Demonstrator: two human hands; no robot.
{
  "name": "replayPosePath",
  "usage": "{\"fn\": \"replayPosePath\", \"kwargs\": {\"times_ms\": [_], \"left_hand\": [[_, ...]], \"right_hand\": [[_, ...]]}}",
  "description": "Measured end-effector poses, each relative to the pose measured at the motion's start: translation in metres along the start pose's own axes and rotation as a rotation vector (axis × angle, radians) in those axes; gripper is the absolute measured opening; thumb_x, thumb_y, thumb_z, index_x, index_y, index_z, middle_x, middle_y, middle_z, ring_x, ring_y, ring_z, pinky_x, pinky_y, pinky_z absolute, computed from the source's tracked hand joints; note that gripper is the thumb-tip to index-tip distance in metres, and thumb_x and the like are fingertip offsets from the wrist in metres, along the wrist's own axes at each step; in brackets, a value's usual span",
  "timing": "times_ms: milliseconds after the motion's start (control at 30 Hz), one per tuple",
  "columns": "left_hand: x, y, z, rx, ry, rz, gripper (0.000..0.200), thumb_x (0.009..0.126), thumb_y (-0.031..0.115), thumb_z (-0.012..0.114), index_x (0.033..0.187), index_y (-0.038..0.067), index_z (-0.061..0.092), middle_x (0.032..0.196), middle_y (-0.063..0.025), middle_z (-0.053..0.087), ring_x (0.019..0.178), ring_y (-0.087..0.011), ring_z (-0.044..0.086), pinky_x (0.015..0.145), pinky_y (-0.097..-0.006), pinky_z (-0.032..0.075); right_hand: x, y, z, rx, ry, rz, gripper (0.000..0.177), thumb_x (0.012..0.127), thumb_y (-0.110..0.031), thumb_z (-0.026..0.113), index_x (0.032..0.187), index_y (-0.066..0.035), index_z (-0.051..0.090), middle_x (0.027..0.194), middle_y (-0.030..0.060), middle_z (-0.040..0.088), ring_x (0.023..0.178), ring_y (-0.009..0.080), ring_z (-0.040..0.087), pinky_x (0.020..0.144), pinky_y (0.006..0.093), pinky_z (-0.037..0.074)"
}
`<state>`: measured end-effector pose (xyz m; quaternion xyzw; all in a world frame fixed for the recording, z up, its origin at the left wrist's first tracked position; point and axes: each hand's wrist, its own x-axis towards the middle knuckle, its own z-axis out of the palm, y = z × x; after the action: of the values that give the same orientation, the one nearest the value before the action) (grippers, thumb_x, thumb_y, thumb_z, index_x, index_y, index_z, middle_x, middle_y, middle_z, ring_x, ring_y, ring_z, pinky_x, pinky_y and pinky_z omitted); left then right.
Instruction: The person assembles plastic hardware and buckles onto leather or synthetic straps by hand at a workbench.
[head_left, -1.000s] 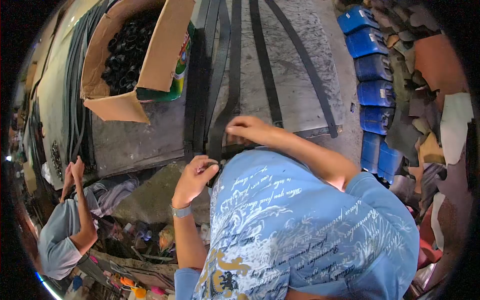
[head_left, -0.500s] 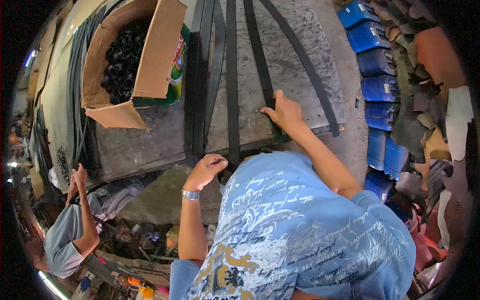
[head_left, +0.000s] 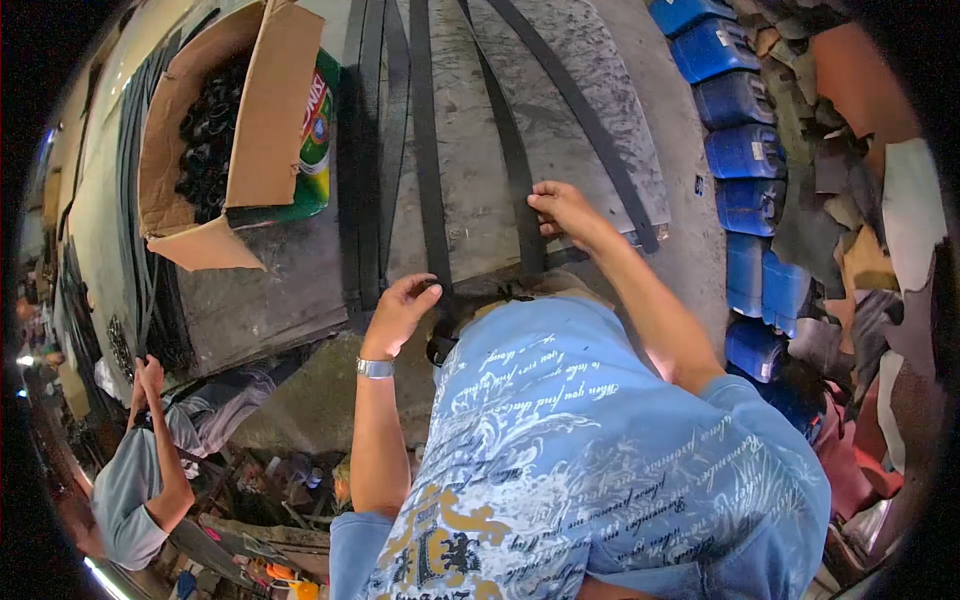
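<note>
Several long black webbing straps run down the grey worktable (head_left: 470, 160) towards me. My right hand (head_left: 568, 214) is closed at the edge of one black strap (head_left: 508, 130), pinching it between thumb and fingertips. That strap looks slightly twisted and lifted higher up. My left hand (head_left: 398, 318), with a metal watch (head_left: 376, 368) on its wrist, is closed near the lower end of another black strap (head_left: 429, 180). Something small and dark shows between its thumb and fingers, too hidden to name. A third strap (head_left: 580, 100) slants to the table's right corner.
An open cardboard box (head_left: 265, 110) of black plastic pieces (head_left: 212, 135) stands left on the table. Blue jerrycans (head_left: 735, 100) line the floor at right, beside leather scraps (head_left: 850, 200). At left, another person (head_left: 140, 470) holds a bundle of dark straps (head_left: 135, 200).
My right hand has gone from resting spread over the strap to pinching its edge. My left hand's fingers have shifted up towards the neighbouring strap. The whole view has moved slightly.
</note>
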<state>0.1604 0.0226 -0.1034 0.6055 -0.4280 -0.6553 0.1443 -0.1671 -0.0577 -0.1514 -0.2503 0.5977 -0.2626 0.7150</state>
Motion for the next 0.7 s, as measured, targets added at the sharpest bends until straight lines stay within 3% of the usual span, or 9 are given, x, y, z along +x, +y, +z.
{"fn": "replayPosePath", "kwargs": {"times_ms": [67,200,367,467,500,600,700], "left_hand": [[0.0,-0.001,0.001,-0.038,0.012,0.022,0.037,0.089,0.024,0.069,0.118,0.001,0.063,0.095,-0.001,0.063,0.086,-0.0087,0.056,0.077,-0.0244,0.045],[0.003,-0.004,0.005,-0.085,0.053,0.068,0.039,0.089,0.022,0.07,0.121,0.002,0.061,0.094,0.0003,0.062,0.082,-0.008,0.054,0.074,-0.0236,0.044],[0.006,0.01,0.016,-0.057,0.187,0.118,0.041,0.086,0.024,0.071,0.117,-0.001,0.063,0.101,-0.0057,0.06,0.087,-0.0128,0.057,0.078,-0.0268,0.046],[0.023,-0.007,0.022,-0.028,0.268,0.177,0.039,0.086,0.024,0.072,0.117,0.002,0.064,0.101,-0.0032,0.058,0.089,-0.0111,0.054,0.078,-0.0261,0.045],[0.027,-0.014,0.022,-0.019,0.292,0.203,0.038,0.086,0.023,0.073,0.117,0.003,0.064,0.1,-0.0015,0.057,0.089,-0.0097,0.052,0.078,-0.0254,0.044],[0.018,0.005,0.024,0.08,0.288,0.123,0.041,0.083,0.025,0.072,0.116,0.002,0.063,0.112,-0.0103,0.057,0.098,-0.0197,0.056,0.087,-0.0322,0.046],[0.017,0.008,0.024,0.124,0.307,0.162,0.041,0.084,0.026,0.072,0.115,0.002,0.064,0.113,-0.0105,0.058,0.099,-0.0204,0.057,0.089,-0.0325,0.045]], "right_hand": [[-0.003,-0.003,0.004,-0.017,-0.021,0.02,0.014,0.094,-0.019,0.06,0.101,-0.008,0.054,0.083,-0.0033,0.049,0.07,0.0067,0.048,0.057,0.023,0.047],[-0.012,-0.007,0.011,-0.042,-0.027,-0.019,0.015,0.094,-0.021,0.06,0.1,-0.009,0.053,0.081,-0.0038,0.047,0.07,0.0067,0.047,0.056,0.023,0.047],[-0.006,-0.003,0.01,-0.115,-0.024,-0.016,0.02,0.094,-0.024,0.06,0.103,-0.007,0.055,0.083,-0.0017,0.05,0.073,0.0071,0.051,0.057,0.0231,0.047],[-0.012,-0.009,0.003,-0.625,0.025,-0.124,0.038,0.089,-0.03,0.066,0.112,-0.001,0.058,0.09,0.0131,0.061,0.073,0.0238,0.059,0.062,0.0391,0.051],[-0.03,-0.018,-0.002,-0.847,0.18,-0.27,0.046,0.085,-0.035,0.069,0.115,-0.003,0.057,0.098,0.0178,0.06,0.082,0.0326,0.061,0.075,0.0444,0.05],[-0.042,-0.017,-0.047,-1.215,0.669,-0.687,0.049,0.082,-0.037,0.07,0.117,-0.006,0.057,0.103,0.0162,0.059,0.092,0.0375,0.059,0.082,0.0461,0.048],[-0.043,-0.013,-0.086,-1.273,0.821,-0.7,0.048,0.08,-0.037,0.07,0.116,-0.008,0.057,0.107,0.0161,0.058,0.099,0.0383,0.057,0.085,0.0466,0.047]]}}
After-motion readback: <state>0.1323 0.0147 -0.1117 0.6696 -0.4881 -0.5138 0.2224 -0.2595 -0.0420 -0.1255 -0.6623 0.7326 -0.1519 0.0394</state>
